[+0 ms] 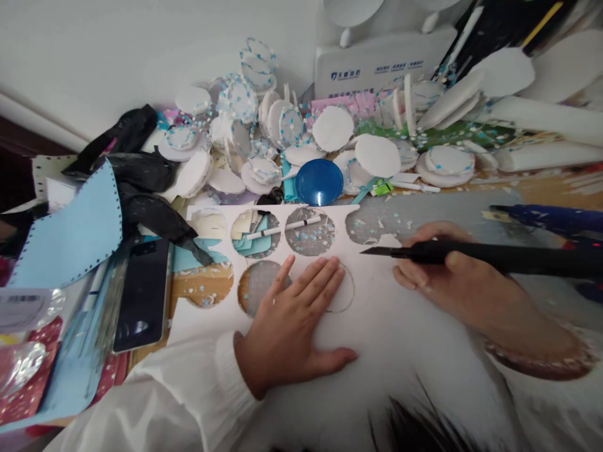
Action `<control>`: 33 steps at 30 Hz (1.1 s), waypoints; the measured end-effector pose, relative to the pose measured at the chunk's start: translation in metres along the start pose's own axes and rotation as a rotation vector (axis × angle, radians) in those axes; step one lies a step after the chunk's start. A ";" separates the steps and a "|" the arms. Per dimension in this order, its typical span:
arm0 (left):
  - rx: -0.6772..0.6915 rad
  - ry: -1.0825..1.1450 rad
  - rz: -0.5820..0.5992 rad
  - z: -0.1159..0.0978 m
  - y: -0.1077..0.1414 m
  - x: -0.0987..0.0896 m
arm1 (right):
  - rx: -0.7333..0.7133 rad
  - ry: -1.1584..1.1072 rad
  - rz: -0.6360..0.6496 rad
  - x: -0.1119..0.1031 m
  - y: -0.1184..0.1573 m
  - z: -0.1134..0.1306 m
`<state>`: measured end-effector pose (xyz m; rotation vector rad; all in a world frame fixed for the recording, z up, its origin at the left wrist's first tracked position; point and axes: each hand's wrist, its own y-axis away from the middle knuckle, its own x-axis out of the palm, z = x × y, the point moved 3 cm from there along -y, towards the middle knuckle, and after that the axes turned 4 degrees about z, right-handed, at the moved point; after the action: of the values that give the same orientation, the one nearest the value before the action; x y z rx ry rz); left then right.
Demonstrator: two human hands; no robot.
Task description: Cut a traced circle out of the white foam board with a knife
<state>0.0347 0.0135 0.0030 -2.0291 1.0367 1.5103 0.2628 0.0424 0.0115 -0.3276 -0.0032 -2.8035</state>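
My left hand [301, 320] lies flat, fingers spread, on a white foam-like sheet [396, 326] with several round holes cut along its far side. Under and beside those fingers is a drawn circle [346, 289], partly hidden by the hand. My right hand [452, 282] is closed around a black craft knife [452, 252]. Its pointed blade [377, 250] points left, above the sheet and to the right of the circle. Whether the blade touches the sheet I cannot tell.
Behind the sheet are a blue round lid [319, 182] and piled white discs [333, 128], some trimmed with blue-dotted strands. A phone [142, 295], black cloth-like material [141, 169] and blue paper [70, 220] lie left. A dark blue tool [546, 220] sits right, over a grey mat [443, 210].
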 end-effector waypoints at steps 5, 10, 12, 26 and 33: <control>-0.055 -0.018 0.022 0.001 0.000 0.000 | 0.053 0.336 0.062 0.002 0.006 0.002; -0.039 -0.017 0.042 0.001 -0.003 0.000 | 0.074 0.548 0.173 0.016 0.004 0.004; -0.034 -0.017 0.045 0.001 -0.003 0.000 | 0.068 0.581 0.196 0.019 0.004 0.001; -0.036 -0.035 0.065 0.001 -0.004 0.001 | 0.025 0.621 0.230 0.022 0.008 -0.007; -0.035 -0.043 0.064 0.000 -0.003 0.002 | 0.058 0.607 0.220 0.021 0.007 -0.006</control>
<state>0.0371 0.0151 0.0009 -1.9947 1.0754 1.6082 0.2443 0.0288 0.0106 0.5102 0.0829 -2.5640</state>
